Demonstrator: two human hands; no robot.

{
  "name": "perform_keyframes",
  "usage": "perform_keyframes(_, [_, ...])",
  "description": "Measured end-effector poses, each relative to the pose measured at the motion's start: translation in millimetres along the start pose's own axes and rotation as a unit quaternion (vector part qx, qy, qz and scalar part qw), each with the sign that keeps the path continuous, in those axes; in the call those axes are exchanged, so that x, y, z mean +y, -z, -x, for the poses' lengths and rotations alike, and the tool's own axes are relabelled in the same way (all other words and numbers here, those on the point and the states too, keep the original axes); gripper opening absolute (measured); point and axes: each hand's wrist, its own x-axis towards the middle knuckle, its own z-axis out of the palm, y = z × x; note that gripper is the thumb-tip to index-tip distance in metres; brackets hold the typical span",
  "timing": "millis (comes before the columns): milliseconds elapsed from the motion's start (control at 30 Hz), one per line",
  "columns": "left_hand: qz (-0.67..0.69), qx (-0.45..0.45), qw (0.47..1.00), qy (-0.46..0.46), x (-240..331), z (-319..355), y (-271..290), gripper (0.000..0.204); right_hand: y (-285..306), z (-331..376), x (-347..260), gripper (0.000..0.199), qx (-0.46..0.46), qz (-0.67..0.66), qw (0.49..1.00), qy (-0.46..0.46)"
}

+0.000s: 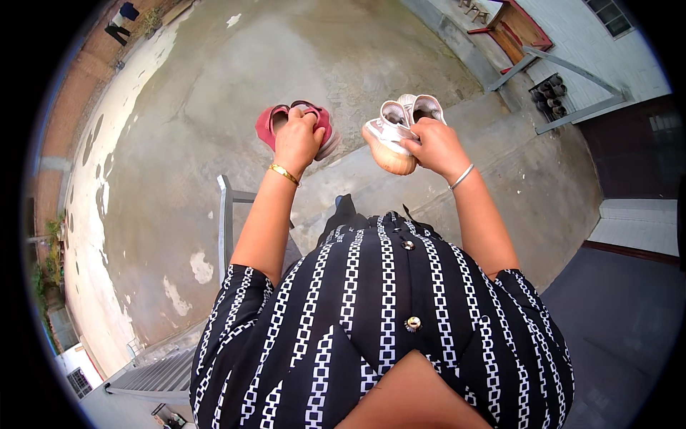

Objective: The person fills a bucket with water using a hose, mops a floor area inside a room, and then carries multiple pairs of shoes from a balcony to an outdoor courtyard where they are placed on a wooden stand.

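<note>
Black cloth with white chain-link stripes makes up the shirt (386, 286) at six o'clock, nearest of all. Beyond it, the left hand (296, 143), with a gold bracelet (284, 174) at its wrist, is at eleven o'clock, and the right hand (436, 149), with a silver bangle (461, 176), at two. The left hand is closed on red shoes (265, 129), one showing on its ten o'clock side and the other on its two o'clock side; the pair is seen so steeply that I cannot tell where the toes point. The right hand grips pale shoes (393, 134), which lie toward ten o'clock from it — on the side facing the red pair, yet well apart from that. Their foot holes face upward, while a tan sole curves round toward six; the long axis is foreshortened, and whether that end is toe or heel I cannot say. Below spreads stained concrete (193, 136). Farther out at two o'clock, dark footwear (549, 94) stands beside a grey railing (574, 73), nearer to the right hand than the left. Past that, red-edged wooden furniture (516, 34) sits between one and two, and farthest, clothes (118, 24) hang between ten and eleven.
</note>
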Motion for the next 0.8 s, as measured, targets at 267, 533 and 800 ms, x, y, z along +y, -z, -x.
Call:
perform_keyframes(267, [0.146,-0.015,0.989,0.021,-103.5,-97.3,-92.2,0.021,-93.6,-151.8,46.3,0.026,0.02,-0.021,0.999,0.015])
perform_keyframes(533, [0.11,0.055,0.992,0.028,-197.3,-193.2,-145.6,0.024,-180.4,-311.7,82.5,0.025,-0.005,-0.041,0.997,0.071])
perform_keyframes(800, [0.128,0.099,0.986,0.039,-329.4,-332.6,-228.4,0.023,-281.1,-513.7,118.6,0.025,-0.011,-0.077,0.988,0.136])
